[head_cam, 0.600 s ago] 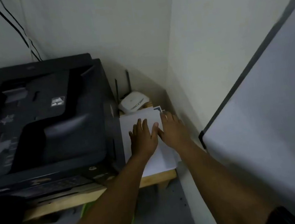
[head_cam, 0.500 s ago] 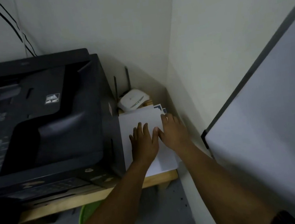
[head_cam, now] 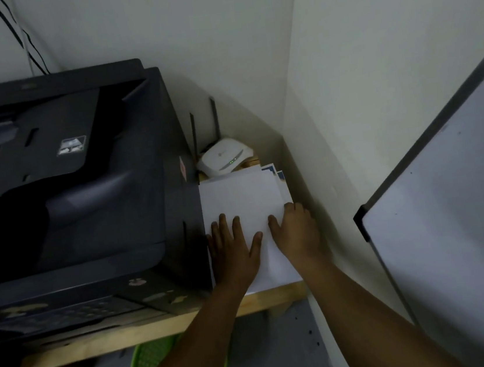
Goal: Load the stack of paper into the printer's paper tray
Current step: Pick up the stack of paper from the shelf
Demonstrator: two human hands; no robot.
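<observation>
A white stack of paper (head_cam: 236,196) lies on the wooden shelf (head_cam: 273,297), squeezed between the big black printer (head_cam: 82,187) and the right wall. My left hand (head_cam: 232,248) rests flat on the near left part of the stack with its fingers spread, close to the printer's side. My right hand (head_cam: 297,231) is at the stack's right edge, thumb on top and fingers bent down over the edge out of sight. Some sheets with blue print stick out at the far right corner. No paper tray shows open.
A white router (head_cam: 225,156) with two antennas stands behind the paper in the corner. A whiteboard (head_cam: 454,233) leans at the right, close to my right arm. A green basket (head_cam: 147,365) sits under the shelf. Black cables (head_cam: 25,42) run down the wall.
My hands, which touched at the thumbs, have come apart. The left hand slid toward the printer and the right hand moved out to the stack's right edge.
</observation>
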